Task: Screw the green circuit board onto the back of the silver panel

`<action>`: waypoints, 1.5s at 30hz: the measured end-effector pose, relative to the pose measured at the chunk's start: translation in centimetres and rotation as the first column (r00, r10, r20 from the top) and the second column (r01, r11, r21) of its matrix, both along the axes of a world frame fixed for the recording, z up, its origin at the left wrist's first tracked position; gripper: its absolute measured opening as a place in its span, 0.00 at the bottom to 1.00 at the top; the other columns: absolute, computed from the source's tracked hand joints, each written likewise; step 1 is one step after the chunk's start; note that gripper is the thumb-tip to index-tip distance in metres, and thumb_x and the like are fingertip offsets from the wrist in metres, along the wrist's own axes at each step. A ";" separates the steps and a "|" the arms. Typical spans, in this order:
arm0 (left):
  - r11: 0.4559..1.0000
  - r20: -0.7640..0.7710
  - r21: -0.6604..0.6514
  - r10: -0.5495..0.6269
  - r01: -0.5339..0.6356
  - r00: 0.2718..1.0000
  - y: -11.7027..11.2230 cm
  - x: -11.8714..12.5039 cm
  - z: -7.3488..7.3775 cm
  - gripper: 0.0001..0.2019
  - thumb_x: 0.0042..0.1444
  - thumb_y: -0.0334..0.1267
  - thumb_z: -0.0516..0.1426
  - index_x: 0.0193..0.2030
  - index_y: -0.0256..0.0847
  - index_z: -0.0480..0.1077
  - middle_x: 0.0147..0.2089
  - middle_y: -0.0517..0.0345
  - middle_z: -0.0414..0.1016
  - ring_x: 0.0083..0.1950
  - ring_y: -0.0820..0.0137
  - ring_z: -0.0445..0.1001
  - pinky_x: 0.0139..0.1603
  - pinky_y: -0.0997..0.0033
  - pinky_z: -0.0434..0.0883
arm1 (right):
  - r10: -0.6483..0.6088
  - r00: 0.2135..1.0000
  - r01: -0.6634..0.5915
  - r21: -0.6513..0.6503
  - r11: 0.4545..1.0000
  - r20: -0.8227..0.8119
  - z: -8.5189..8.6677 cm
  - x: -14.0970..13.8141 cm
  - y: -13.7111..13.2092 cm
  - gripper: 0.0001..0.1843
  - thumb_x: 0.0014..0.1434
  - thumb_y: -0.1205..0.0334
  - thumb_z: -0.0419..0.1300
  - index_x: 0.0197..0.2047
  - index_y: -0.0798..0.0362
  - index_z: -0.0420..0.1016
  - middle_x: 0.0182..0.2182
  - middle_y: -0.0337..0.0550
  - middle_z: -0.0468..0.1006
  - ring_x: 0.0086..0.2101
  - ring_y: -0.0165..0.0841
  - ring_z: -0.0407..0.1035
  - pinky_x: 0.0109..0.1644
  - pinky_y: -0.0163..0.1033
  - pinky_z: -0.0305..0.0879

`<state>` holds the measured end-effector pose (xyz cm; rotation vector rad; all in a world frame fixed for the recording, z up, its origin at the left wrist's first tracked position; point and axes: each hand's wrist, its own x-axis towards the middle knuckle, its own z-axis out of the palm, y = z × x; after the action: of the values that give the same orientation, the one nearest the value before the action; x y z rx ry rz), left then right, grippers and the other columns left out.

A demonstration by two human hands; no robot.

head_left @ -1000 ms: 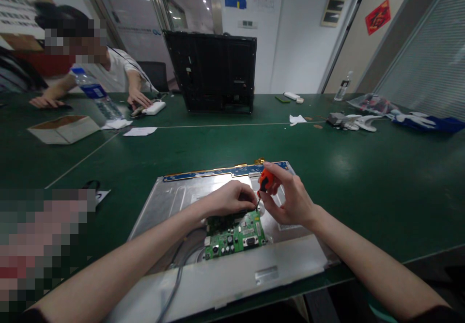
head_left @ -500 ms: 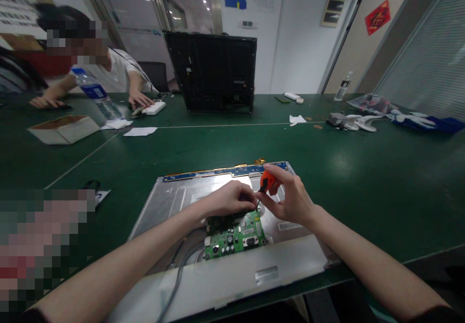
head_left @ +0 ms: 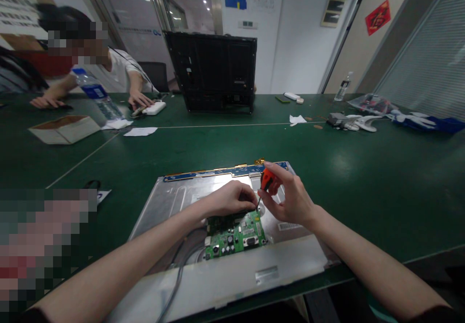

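Note:
A short screwdriver [head_left: 267, 179] with an orange and black handle is gripped in my right hand [head_left: 286, 194], its thin shaft slanting down to the upper right corner of a green circuit board [head_left: 236, 236]. Beside the shaft, my left hand [head_left: 234, 198] bends over the board's upper edge with thumb and fingers pinched. What those fingers hold, if anything, is hidden. The board lies on the metal back of a display panel [head_left: 174, 202]. Along the panel's far edge runs a blue circuit strip [head_left: 218, 172]. A grey cable [head_left: 178, 279] passes down to the left of the board.
A black monitor casing [head_left: 218, 71] stands upright across the green table [head_left: 327, 177]. At the far left, a person's hand [head_left: 140, 101] rests near a white object, by a water bottle [head_left: 98, 93] and an open box [head_left: 65, 130]. Gloves [head_left: 358, 122] lie at the right.
The screwdriver's handle has turned a little in my right hand, and the fingers around it have shifted slightly. My left hand has stayed in place.

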<state>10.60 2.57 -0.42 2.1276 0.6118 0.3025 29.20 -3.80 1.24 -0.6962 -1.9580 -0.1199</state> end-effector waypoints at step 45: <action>1.000 -0.001 0.017 0.003 -0.003 1.000 0.1 0.0 -0.2 0.04 0.52 0.34 0.61 0.32 0.36 0.76 0.29 0.60 0.76 0.31 0.71 0.71 0.35 0.75 0.65 | 0.001 1.000 -0.001 0.005 1.000 -0.012 -0.1 -0.1 0.1 0.34 0.60 0.66 0.56 0.66 0.48 0.47 0.31 0.36 0.72 0.21 0.25 0.64 0.20 0.30 0.63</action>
<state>10.58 2.71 -0.60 2.1431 0.6147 0.3089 29.14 -3.69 1.13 -0.6905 -1.9456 -0.1197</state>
